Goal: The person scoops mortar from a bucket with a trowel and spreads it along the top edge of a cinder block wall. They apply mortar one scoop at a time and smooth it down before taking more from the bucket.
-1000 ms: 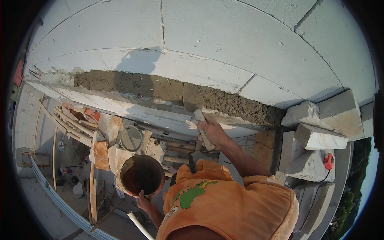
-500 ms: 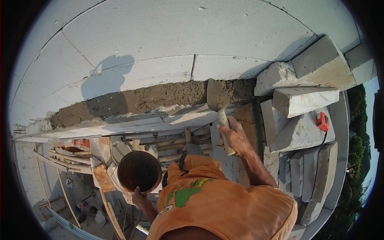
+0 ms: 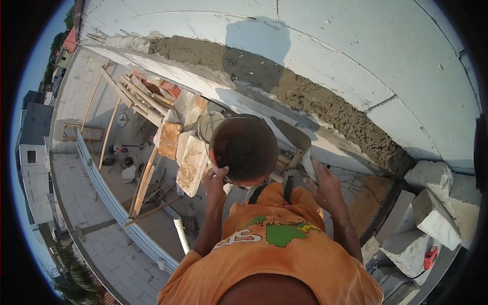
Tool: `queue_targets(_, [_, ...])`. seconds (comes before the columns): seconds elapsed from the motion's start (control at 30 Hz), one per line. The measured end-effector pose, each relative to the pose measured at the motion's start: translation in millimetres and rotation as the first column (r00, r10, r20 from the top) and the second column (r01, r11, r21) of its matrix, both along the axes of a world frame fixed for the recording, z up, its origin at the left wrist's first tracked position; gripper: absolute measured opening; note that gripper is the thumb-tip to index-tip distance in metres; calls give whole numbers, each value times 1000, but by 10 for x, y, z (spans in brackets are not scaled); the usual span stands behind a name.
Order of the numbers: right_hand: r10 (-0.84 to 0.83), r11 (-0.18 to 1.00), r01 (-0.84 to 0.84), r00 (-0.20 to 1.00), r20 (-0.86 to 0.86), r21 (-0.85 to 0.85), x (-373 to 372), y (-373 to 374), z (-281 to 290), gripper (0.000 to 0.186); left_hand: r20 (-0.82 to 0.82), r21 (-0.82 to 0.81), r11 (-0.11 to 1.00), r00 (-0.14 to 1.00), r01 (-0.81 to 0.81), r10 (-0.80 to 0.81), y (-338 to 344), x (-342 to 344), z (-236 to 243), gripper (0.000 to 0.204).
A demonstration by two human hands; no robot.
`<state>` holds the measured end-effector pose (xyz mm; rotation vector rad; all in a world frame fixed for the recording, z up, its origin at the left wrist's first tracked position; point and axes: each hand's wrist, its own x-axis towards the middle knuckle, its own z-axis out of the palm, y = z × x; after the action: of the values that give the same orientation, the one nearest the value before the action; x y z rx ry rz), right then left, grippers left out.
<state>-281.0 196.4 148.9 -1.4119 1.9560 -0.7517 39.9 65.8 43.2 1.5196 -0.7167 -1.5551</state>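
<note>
My left hand (image 3: 215,182) is closed on the near rim of a round, dark bucket (image 3: 244,150) in front of my body. The bucket's inside is in shadow, so its contents cannot be made out. In my right hand (image 3: 325,187) is the pale, crusted handle of a trowel (image 3: 292,134). The trowel's blade lies just right of the bucket, apart from the mortar. Beyond both hands, a long strip of rough grey mortar (image 3: 310,94) runs along the foot of the white block wall (image 3: 351,51), partly under my shadow.
Broken white blocks (image 3: 434,213) are piled at the right, with a red tape measure (image 3: 431,257) on them. Stained boards (image 3: 194,165) stand left of the bucket. Timber poles (image 3: 145,99), long pale sheets (image 3: 119,203) and a lower floor (image 3: 122,140) lie farther left.
The trowel has come away from the mortar strip to the bucket's right side. My left hand stays on the bucket. The view has swung left, showing more of the lower floor.
</note>
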Motion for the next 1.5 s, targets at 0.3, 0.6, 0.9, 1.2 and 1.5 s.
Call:
queue_targets(0.3, [413, 911, -362, 818, -400, 199, 404, -1192, -415, 51, 214, -209, 972, 975, 110, -64, 166, -318, 569, 24])
queue_targets(0.6, [598, 771, -558, 800, -48, 307, 407, -1261, -743, 22, 242, -297, 939, 965, 174, -102, 253, -224, 586, 11])
queue_targets(0.9, [521, 668, -657, 748, 412, 349, 530, -1165, -924, 37, 139, -241, 955, 980, 174, -143, 23, -195, 652, 11])
queue_targets(1.2, [271, 653, -711, 543, 795, 263, 141, -1194, -252, 39, 49, -133, 991, 999, 21, -15, -188, -157, 600, 13])
queue_targets(1.5, [77, 932, -281, 772, 631, 230, -369, -464, 873, 55, -58, 38, 999, 998, 3, -1, -160, -152, 347, 17])
